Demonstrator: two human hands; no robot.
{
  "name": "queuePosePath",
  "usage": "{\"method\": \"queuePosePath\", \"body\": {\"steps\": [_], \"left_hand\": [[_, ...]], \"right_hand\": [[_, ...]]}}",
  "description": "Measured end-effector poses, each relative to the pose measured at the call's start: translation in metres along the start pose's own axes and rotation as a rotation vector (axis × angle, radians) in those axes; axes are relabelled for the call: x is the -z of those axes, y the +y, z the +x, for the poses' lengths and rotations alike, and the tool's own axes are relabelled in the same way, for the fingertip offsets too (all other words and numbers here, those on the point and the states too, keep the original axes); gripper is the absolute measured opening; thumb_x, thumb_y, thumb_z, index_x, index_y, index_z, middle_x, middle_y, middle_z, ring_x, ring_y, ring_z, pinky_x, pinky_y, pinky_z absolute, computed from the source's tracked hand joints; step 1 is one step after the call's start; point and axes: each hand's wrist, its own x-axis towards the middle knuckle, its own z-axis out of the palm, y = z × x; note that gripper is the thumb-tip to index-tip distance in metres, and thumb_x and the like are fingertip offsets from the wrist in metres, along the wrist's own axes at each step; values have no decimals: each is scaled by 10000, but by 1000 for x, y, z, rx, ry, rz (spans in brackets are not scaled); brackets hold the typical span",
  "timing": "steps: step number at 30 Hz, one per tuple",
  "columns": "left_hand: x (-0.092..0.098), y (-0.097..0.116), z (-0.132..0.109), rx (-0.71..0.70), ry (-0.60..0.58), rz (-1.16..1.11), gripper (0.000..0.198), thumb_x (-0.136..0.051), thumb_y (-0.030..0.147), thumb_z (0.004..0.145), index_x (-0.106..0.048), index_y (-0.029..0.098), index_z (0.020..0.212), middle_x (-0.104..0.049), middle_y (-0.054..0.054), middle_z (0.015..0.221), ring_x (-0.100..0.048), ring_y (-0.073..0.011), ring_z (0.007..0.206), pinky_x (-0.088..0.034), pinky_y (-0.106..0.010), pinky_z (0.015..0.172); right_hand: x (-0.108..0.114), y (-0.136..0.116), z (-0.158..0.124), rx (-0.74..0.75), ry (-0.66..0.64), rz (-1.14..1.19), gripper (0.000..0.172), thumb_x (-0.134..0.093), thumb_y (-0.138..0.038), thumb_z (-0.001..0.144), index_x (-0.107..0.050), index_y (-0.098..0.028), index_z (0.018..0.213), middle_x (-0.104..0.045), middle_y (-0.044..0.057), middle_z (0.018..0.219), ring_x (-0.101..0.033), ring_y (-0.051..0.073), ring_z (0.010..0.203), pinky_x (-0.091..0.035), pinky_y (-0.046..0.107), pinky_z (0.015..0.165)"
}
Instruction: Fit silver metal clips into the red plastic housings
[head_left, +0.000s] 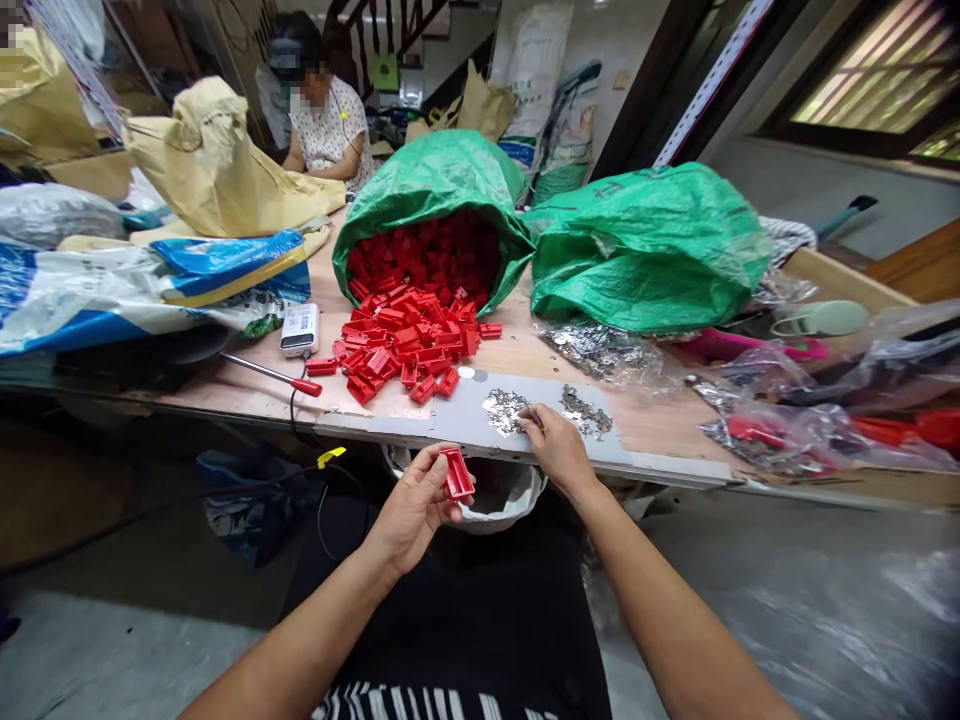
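My left hand [418,505] is closed round a small red plastic piece [457,473], held just below the table's near edge, above a white bucket [501,503]. My right hand [559,447] rests on a grey metal plate [465,408] with its fingertips pinched in a heap of small shiny metal bits [507,409]; what they grip is too small to make out. Beyond the plate, a pile of red plastic pieces [401,345] spills from an open green sack [439,180] lying on its side.
A second green sack [649,245] lies to the right, with clear bags of metal bits [780,425] beside it. A red-handled screwdriver [274,373] and a small white device [300,328] lie left of the pile. Another person [326,120] sits at the far end among tan and blue-white bags.
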Motion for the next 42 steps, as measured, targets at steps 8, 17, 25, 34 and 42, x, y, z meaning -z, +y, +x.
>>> {"method": "queuePosePath", "body": {"steps": [8,17,25,34,42], "left_hand": [[8,-4,1,155,36,-120,345,-574,402,861,-555,118,1056,-653,-140,967,-637,-131,684,-475,-180,557],[10,0,-5,117,-71,-76,374,-673,173,784,-563,168,1142,-615,-98,1095,-629,-109,752,-490,-180,632],[8,-5,-3,126,-45,-65,295,-633,233,820,-613,121,1092,-651,-107,1066,-655,-218,957,-513,-266,851],[14,-4,3,206,168,-190,292,-562,240,857,-643,60,1073,-618,-175,1201,-631,-271,1041,-533,-350,924],[7,-12,2,240,103,-77,308,-664,175,787,-636,110,1086,-654,-128,1135,-656,-210,986,-529,-295,925]], "right_hand": [[1,1,1,-14,41,65,158,-475,-311,838,-585,-198,819,-672,45,828,-599,191,759,-399,293,710],[11,6,3,-140,78,99,174,-502,-324,802,-616,-195,828,-678,44,812,-597,185,725,-397,282,691],[3,-5,-6,-112,42,80,130,-520,-297,824,-616,-216,860,-668,15,803,-596,170,737,-410,271,698],[61,48,-3,-250,159,-134,159,-511,-244,824,-651,-191,878,-674,54,899,-598,179,805,-419,278,727],[72,64,-14,-249,14,-206,101,-592,-229,776,-674,-219,833,-660,27,885,-577,176,809,-384,265,696]]}}
